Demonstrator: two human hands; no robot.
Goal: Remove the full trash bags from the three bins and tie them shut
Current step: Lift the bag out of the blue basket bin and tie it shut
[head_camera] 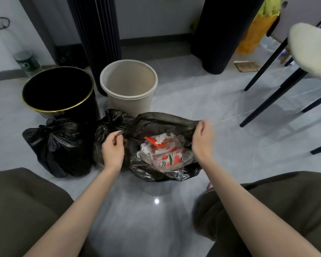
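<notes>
An open black trash bag (161, 121) sits on the floor in front of me, with white and red packaging (165, 151) showing inside. My left hand (113, 149) pinches the bag's left rim. My right hand (202, 138) grips the right rim and holds it up. Two knotted black bags lie to the left: one (57, 145) at far left, another (109, 123) partly behind my left hand. Behind them stand a black bin with a gold rim (57, 89) and a beige bin (129, 80), both without liners. A third bin is not visible.
Black chair legs (272, 67) and a white cushioned seat (309, 47) stand at the right. Dark pleated curtains (98, 34) hang behind the bins. A green-labelled bottle (27, 61) stands at far left. My knees frame the glossy grey floor (146, 210).
</notes>
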